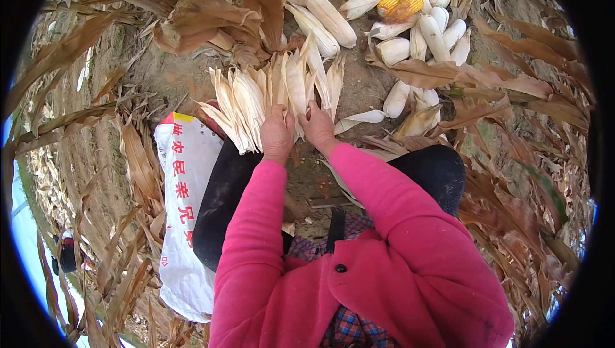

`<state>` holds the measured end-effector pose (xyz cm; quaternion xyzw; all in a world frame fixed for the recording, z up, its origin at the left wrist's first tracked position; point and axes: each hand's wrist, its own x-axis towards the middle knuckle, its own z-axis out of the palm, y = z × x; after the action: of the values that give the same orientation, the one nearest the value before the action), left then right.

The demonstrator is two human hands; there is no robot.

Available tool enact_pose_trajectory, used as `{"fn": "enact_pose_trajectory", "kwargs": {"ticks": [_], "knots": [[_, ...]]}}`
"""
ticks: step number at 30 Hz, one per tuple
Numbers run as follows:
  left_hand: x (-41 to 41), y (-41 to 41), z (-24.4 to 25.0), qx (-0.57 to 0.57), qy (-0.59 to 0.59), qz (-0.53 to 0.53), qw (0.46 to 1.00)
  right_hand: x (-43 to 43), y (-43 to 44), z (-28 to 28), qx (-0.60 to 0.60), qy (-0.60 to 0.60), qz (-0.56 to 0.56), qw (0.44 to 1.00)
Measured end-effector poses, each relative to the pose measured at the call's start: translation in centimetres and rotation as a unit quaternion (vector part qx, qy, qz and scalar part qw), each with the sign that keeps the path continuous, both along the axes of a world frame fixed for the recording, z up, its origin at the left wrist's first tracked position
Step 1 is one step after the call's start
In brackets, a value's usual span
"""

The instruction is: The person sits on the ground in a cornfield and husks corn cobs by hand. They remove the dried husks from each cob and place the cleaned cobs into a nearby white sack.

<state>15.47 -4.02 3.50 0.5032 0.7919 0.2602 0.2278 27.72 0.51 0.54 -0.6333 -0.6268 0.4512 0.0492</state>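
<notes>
My left hand [278, 133] grips the base of a bundle of pale, dry corn husks [247, 96] that fans out away from me. Close beside it, my right hand [317, 126] pinches more husk leaves [295, 76] at their lower ends, thumb against fingers. The husks stand up between and beyond both hands, over the ground in front of my knees. Past them lie several corn ears still in their husks [331, 19]. Two bare yellow corn cobs [399, 6] rest among the ears at the upper right.
A white woven sack [185, 213] bearing red writing lies along my left leg. Dry corn stalks and leaves [206, 12] crowd the upper left, and more leaves [519, 103] cover the right. Loose husked ears [398, 99] lie nearer on the right. Far left, a person [68, 254] is partly visible.
</notes>
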Motion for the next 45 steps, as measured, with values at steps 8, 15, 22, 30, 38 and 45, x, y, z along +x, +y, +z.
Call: {"fn": "enact_pose_trajectory", "kwargs": {"ticks": [8, 15, 22, 30, 38, 45], "knots": [[-1.9, 1.5, -2.4, 0.000, -0.046, -0.193, 0.980, -3.5, -2.5, -8.7, 0.151, 0.156, 0.112, 0.970], [-5.2, 0.5, -7.4, -0.100, 0.041, -0.194, 0.975, 2.5, 4.4, -2.3, 0.019, -0.046, -0.044, 0.998], [-4.0, 1.3, -4.3, -0.117, 0.021, -0.187, 0.975, 3.8, 5.5, -4.7, 0.061, -0.187, 0.053, 0.979], [-2.4, 1.5, -2.3, -0.172, 0.059, -0.168, 0.969, 2.5, 1.0, -5.1, 0.021, -0.044, 0.048, 0.998], [-1.5, 1.0, -1.0, -0.023, 0.158, -0.049, 0.986, -4.1, -0.5, -2.6, -0.075, -0.003, 0.082, 0.994], [-2.7, 1.1, -3.7, -0.133, 0.111, -0.256, 0.951, -1.3, -1.5, -6.1, 0.041, 0.074, 0.144, 0.986]]}}
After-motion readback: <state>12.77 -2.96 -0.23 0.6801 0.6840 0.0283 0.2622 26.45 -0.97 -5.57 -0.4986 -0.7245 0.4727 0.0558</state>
